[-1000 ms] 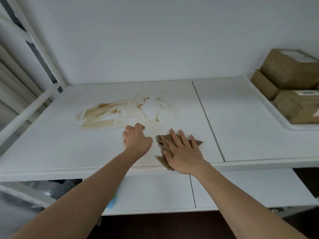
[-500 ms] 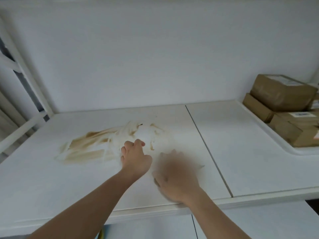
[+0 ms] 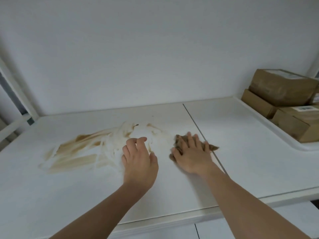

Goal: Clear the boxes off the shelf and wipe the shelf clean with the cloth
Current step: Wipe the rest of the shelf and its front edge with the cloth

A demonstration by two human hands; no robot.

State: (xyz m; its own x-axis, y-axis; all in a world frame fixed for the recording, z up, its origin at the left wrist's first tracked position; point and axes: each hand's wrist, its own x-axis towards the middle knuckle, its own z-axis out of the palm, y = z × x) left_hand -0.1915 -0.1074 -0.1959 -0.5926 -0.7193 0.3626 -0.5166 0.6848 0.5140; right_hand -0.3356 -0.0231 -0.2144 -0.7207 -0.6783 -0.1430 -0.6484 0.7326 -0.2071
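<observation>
Two hands on the shelf (image 3: 241, 161): right hand (image 3: 193, 156) flat on cloth (image 3: 181, 143), left hand (image 3: 138, 161) loosely curled, holding nothing.

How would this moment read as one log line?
stage: wiping | right hand: presses brown cloth flat | left hand: empty | brown smear: remains

The right hand (image 3: 192, 155) has slid the cloth (image 3: 181, 144) rightward (now beside the shelf (image 3: 241, 152) seam).
</observation>
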